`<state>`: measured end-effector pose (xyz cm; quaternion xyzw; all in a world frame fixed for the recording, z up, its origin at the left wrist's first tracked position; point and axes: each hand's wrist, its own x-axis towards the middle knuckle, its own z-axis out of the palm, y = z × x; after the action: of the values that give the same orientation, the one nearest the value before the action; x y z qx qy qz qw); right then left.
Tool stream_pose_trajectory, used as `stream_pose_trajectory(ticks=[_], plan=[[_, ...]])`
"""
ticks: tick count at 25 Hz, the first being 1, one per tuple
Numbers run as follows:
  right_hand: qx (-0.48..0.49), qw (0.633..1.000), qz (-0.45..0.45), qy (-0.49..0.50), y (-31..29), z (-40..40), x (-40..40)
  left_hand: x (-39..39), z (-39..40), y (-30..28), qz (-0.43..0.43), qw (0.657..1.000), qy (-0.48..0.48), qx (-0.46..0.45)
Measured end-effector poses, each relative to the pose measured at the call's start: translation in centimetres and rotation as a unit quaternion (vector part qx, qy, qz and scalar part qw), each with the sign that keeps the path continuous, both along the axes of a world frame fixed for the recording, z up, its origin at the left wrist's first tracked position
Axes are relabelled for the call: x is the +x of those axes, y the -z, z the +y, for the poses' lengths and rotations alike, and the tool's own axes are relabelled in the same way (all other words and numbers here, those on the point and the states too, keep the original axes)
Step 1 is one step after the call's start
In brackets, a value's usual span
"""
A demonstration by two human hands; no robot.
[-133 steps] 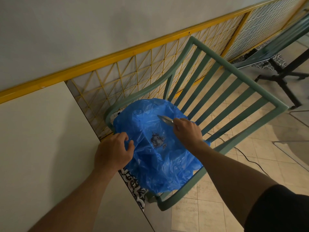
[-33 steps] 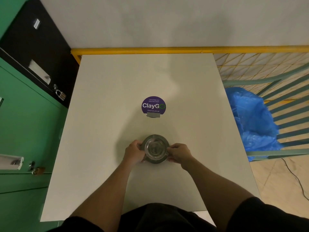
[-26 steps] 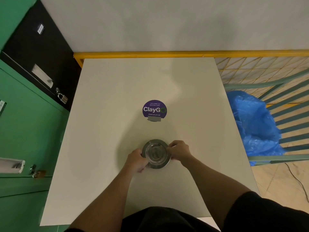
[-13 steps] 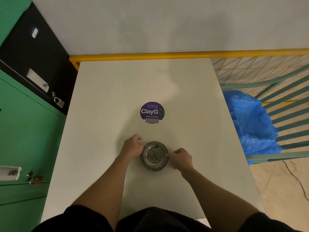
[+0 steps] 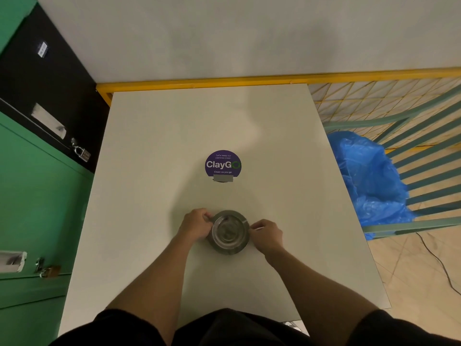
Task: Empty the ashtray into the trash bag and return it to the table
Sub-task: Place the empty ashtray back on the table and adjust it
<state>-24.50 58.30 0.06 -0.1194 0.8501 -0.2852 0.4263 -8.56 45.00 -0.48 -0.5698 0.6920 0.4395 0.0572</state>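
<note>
A round metal ashtray [image 5: 228, 232] rests on the pale table [image 5: 154, 171], a little below its middle. My left hand [image 5: 195, 223] pinches the ashtray's left rim with its fingertips. My right hand [image 5: 265, 233] holds the right rim the same way. The bowl of the ashtray looks bare and shiny. The blue trash bag [image 5: 369, 181] sits on a green slatted chair [image 5: 424, 158] just past the table's right edge, well apart from both hands.
A purple round "ClayGO" sticker [image 5: 222, 164] is stuck on the table beyond the ashtray. Green padlocked lockers [image 5: 37, 196] stand along the left. A yellow mesh railing [image 5: 361, 96] runs behind the chair, and a black cable [image 5: 439, 265] lies on the tiled floor at right.
Five seconds ago the hands were at the blue bag with the ashtray tipped over it. Since then the ashtray sits on the table; in the last second both hands shifted slightly around its rim.
</note>
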Motion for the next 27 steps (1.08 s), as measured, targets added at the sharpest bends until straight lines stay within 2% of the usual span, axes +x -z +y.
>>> stream_pose_trajectory(ticks=[7, 13, 19, 27], plan=[[-0.007, 0.998, 0.023, -0.061, -0.1, -2.5, -1.2, 1.5, 2.4, 0.4, -0.008, 0.985, -0.103, 0.137], [-0.033, 0.996, 0.011, -0.082, 0.1, -3.0, -1.0, 1.9, 3.5, 0.5, -0.014, 0.977, -0.118, 0.177], [-0.009, 0.999, -0.027, -0.04, 0.1, -0.2, -1.8, 2.3, 2.6, -0.4, 0.028, 0.981, -0.157, 0.113], [-0.012, 0.998, -0.039, -0.038, 0.2, 1.0, -1.1, 2.2, 3.2, -0.7, 0.045, 0.989, -0.132, 0.057]])
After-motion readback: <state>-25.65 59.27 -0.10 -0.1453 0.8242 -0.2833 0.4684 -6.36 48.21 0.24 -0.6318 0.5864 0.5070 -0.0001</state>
